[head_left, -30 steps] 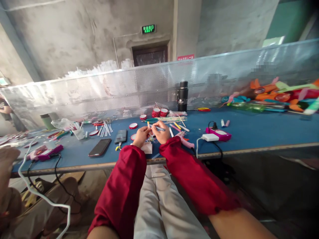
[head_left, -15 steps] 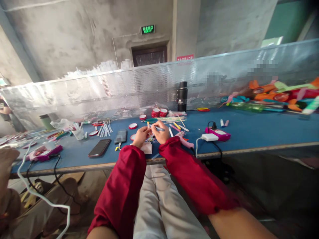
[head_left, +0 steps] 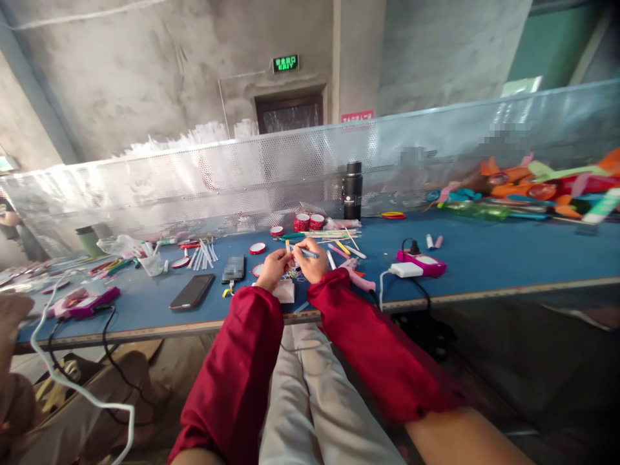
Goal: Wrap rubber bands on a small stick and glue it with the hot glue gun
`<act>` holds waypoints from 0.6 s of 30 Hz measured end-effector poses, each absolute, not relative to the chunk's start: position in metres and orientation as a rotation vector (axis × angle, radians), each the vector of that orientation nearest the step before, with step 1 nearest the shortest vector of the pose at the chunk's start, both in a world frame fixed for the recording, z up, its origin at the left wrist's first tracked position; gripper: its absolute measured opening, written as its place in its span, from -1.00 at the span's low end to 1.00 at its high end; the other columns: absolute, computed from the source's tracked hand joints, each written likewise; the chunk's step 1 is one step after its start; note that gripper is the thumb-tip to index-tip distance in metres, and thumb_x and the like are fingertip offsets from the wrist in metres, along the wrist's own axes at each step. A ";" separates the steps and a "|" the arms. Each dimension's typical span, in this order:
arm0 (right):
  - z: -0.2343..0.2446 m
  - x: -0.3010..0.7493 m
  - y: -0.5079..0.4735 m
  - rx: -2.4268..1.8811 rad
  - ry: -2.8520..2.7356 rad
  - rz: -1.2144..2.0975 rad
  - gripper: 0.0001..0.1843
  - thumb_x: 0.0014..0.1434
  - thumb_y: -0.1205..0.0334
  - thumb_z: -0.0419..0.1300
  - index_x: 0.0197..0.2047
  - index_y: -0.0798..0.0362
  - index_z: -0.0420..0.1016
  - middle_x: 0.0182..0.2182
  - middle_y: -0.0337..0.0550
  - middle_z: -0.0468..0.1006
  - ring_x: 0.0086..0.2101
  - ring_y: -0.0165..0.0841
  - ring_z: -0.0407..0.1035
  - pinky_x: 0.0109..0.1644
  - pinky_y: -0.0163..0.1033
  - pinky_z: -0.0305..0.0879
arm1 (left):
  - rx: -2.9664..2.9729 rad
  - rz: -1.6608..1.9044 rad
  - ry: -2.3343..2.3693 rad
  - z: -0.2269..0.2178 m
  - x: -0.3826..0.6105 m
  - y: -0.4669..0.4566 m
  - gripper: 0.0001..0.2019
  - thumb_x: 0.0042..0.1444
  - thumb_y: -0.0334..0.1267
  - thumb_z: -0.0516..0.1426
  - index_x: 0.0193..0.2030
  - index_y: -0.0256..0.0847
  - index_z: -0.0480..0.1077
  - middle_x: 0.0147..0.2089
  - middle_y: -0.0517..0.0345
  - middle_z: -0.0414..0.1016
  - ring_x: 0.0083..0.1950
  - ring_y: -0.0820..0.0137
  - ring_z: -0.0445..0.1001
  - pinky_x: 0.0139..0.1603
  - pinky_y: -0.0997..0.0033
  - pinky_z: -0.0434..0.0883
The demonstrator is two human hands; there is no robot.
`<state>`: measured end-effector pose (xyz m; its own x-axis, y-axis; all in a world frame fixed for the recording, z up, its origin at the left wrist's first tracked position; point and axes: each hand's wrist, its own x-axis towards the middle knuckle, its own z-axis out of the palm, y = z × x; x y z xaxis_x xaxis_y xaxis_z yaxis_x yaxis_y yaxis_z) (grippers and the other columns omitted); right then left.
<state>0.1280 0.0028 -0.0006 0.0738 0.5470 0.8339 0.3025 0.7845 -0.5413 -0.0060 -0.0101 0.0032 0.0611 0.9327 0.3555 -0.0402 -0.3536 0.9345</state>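
Observation:
My left hand is closed in a pinch on a small pale stick with an orange-yellow tip; its lower part is hidden by my fingers. My right hand grips a slim blue-grey marker, held like a pen close to the stick. Both hands are together just above the blue table. A whitish square pad lies below them, with small coloured bits partly hidden around it. To the right of my right hand rests a pink glue gun.
A phone and a power bank lie to the left. Red-edged round discs, thin sticks and a black bottle stand behind. A purple power strip with cables sits right. Another person sits at far left.
The view has shifted slightly. Both hands keep almost the same pose, with the marker still beside the small stick.

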 end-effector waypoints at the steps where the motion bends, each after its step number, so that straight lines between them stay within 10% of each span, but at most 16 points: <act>1: 0.000 0.128 0.003 -0.717 -1.526 0.207 -0.84 0.23 0.09 0.14 -0.36 -0.06 0.38 -0.49 -0.22 0.54 -0.47 -0.31 0.45 -0.38 -0.25 0.29 | 1.481 1.431 0.943 0.003 -0.006 -0.010 -0.61 0.06 0.03 0.30 -0.49 -0.25 0.35 -0.53 0.21 0.35 -0.57 0.59 0.12 -0.53 0.51 0.02; 18: 0.002 0.129 -0.002 -0.734 -1.537 0.184 -0.84 0.21 0.10 0.13 -0.40 -0.09 0.34 -0.52 -0.24 0.53 -0.49 -0.31 0.43 -0.40 -0.25 0.29 | 1.504 1.455 0.940 -0.006 -0.007 -0.001 -0.54 -0.03 0.16 0.30 -0.47 -0.25 0.37 -0.56 0.23 0.31 -0.57 0.58 0.12 -0.53 0.49 0.01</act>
